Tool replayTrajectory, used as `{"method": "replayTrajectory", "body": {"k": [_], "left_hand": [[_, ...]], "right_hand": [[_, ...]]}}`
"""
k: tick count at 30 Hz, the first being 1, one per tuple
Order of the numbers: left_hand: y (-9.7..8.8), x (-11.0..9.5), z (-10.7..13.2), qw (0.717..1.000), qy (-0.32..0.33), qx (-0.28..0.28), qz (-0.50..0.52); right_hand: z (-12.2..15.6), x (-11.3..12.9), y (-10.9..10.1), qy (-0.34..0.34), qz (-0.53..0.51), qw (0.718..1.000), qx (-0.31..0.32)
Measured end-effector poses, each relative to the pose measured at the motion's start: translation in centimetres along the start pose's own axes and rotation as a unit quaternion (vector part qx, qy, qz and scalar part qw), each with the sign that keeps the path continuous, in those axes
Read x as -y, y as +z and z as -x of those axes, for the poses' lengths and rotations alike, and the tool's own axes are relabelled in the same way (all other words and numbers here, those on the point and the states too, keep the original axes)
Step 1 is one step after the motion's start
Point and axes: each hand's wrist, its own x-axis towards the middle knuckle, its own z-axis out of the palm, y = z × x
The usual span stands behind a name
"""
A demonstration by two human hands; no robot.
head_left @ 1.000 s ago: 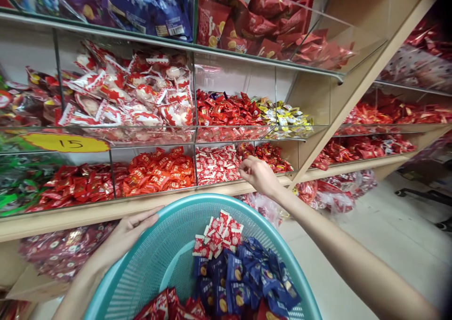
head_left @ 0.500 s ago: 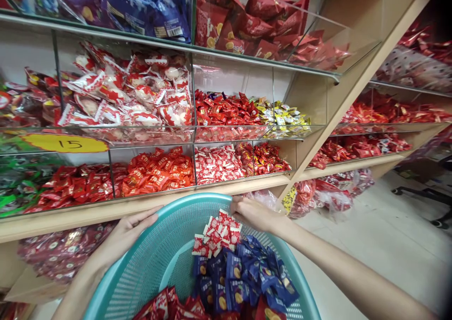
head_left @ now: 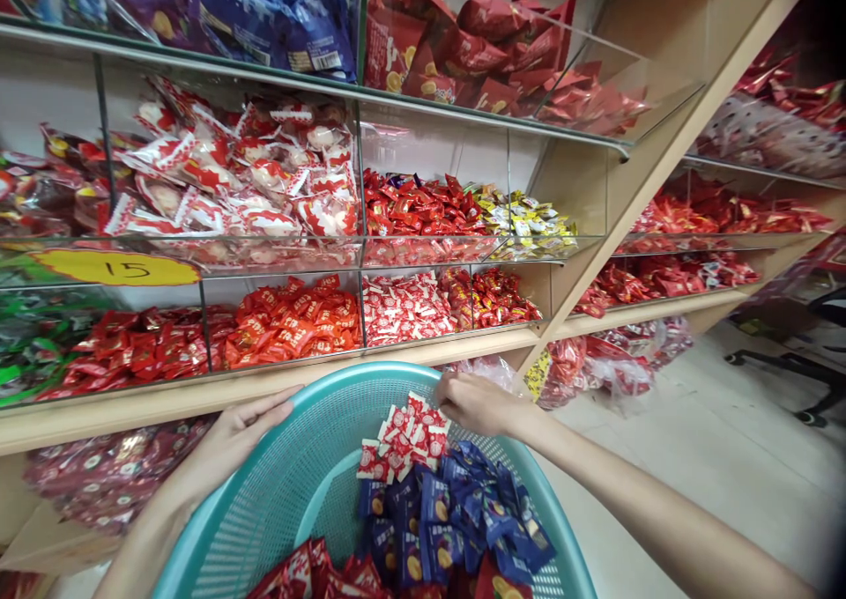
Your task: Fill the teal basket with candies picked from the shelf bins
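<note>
A teal plastic basket (head_left: 231, 511) with mesh walls is in front of me, just below the shelf edge. My left hand (head_left: 241, 436) is closed on its left rim, with the thumb and fingers stretched along the edge. My right hand (head_left: 472, 403) is over the far right part of the basket, fingers curled downward; whatever is in them is hidden. Close under those fingers lies a small heap of red-and-white wrapped candies (head_left: 406, 440). Nearer to me are blue packets (head_left: 449, 520), and red packets (head_left: 317, 573) lie at the bottom of the view.
Glass-fronted shelf bins hold orange-red candies (head_left: 294, 321), red-and-white candies (head_left: 403, 310) and larger red-and-white packets (head_left: 238, 172). A yellow price tag (head_left: 115, 267) reads 15. The wooden shelf edge (head_left: 410, 352) runs along the basket's far side. Bagged goods (head_left: 119, 476) sit beneath.
My right hand has shifted slightly, its fingers now more curled at the far right rim. The shelves have slid slightly left in view. My left hand keeps its place on the basket.
</note>
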Motion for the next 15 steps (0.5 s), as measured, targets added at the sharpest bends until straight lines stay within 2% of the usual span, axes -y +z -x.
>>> {"method": "replayTrajectory", "body": {"k": [5,9,12,15], "left_hand": [[0.1,-0.1,0.1,1.0,0.002,0.014,0.02],[0.0,-0.1,0.0,1.0,0.017,0.0,0.007],[-0.1,0.0,-0.3,1.0,0.021,-0.003,0.003],[-0.2,0.1,-0.3,1.0,0.014,0.003,0.015]], "right_hand": [[0.0,0.7,-0.5,0.062,0.004,0.998,0.003],[-0.8,0.7,-2.3,0.09,0.003,0.994,-0.066],[-2.7,-0.7,-3.7,0.103,0.011,0.986,-0.129],[-5.4,-3.1,-4.4,0.145,-0.011,0.974,-0.175]]}}
